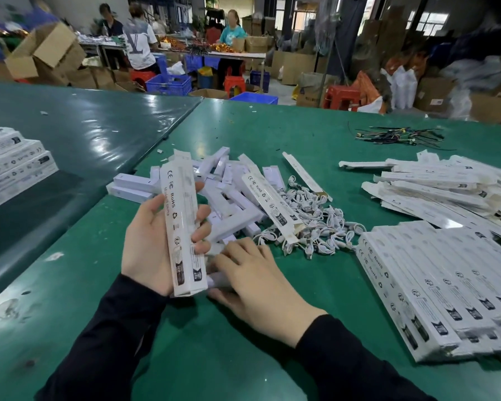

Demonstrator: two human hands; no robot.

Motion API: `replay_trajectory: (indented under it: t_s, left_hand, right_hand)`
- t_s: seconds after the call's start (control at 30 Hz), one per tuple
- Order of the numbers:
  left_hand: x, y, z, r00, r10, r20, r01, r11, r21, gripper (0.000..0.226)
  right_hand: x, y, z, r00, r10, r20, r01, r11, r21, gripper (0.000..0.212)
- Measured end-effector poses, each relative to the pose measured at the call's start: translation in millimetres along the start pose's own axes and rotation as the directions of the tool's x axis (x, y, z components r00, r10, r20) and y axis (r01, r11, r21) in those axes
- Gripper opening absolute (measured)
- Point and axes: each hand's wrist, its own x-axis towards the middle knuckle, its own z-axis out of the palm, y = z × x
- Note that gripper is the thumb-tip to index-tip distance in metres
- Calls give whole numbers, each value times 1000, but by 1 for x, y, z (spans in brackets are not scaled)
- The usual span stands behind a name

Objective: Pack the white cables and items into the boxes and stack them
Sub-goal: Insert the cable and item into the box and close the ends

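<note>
Right hand (252,273) lies flat, fingers touching white items (214,280); left hand (156,241) grips upright box (182,227).

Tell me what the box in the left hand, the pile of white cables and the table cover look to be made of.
Box: thin printed cardboard with a slight sheen, with folded flaps and sharp creases.
White cables: probably plastic-sheathed, smooth and loosely coiled.
Table cover: green sheet, likely rubber or vinyl; matte here, glossy with glare on the left.
</note>
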Motion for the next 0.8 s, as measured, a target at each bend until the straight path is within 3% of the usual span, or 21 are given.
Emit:
replay_trajectory:
  t_s: [0.07,0.13,0.2,0.27,0.37,0.5,0.57,0.67,0.8]
  left_hand:
    - [0,-2,0,1000,3,2,-3,1000,8,52]
    - [0,-4,1,1000,-1,-13,1,1000,17,52]
    - [0,-8,2,1000,-7,-24,7,1000,5,52]
    - [1,-14,5,999,-25,-36,24,1000,-13,52]
    - [1,-24,10,997,-72,-7,71,994,-84,46]
    - [-1,-38,16,961,-238,141,259,952,-161,47]
    - [-2,-47,19,918,-312,246,344,934,-99,47]
    - [-5,-63,32,835,-376,401,426,904,-40,46]
    - [-7,-72,39,800,-410,438,457,889,-1,46]
  right_hand:
    - [-5,10,-9,999,39,21,-41,992,116,26]
    - [-13,25,-21,986,158,57,-168,924,344,19]
    - [-23,42,-36,937,348,22,-309,801,512,15]
    - [-33,56,-50,835,549,-32,-373,608,701,19]
    - [-38,66,-69,687,723,-71,-188,272,944,27]
    - [-36,64,-88,597,801,-54,72,14,997,20]
    - [-36,61,-93,552,834,-22,116,-51,992,18]
    - [-37,60,-92,483,875,-16,83,-28,996,12]
    - [-35,61,-88,439,898,-5,95,-41,995,15]
